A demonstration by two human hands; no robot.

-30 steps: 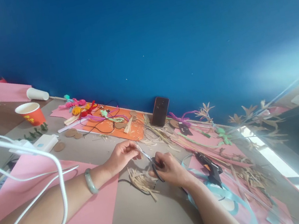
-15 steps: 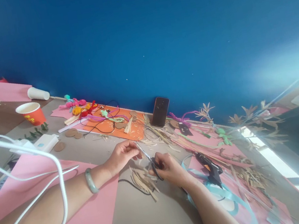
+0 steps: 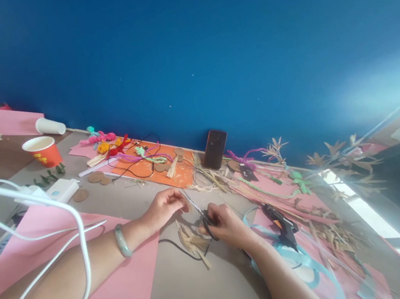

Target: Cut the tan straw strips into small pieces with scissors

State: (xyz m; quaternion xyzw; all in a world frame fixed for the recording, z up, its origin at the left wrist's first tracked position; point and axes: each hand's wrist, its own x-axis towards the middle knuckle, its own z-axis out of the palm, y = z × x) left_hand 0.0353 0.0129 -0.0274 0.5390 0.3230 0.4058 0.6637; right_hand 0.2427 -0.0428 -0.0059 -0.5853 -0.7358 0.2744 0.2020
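Cable (image 3: 84,242) crossing forearm (image 3: 104,254), glue gun (image 3: 284,227), right hand (image 3: 229,222) gripping scissors (image 3: 199,212), left hand (image 3: 166,208) pinching something unclear

Free room over near tabletop (image 3: 202,293); scissors (image 3: 200,211) occupy gap between hands (image 3: 167,208) (image 3: 229,222); white cable (image 3: 84,247) obstructs left, glue gun (image 3: 286,229) right.

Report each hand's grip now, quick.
Left hand: pinched closed near the scissors; whether it holds anything cannot be told.
Right hand: closed, holding the scissors.
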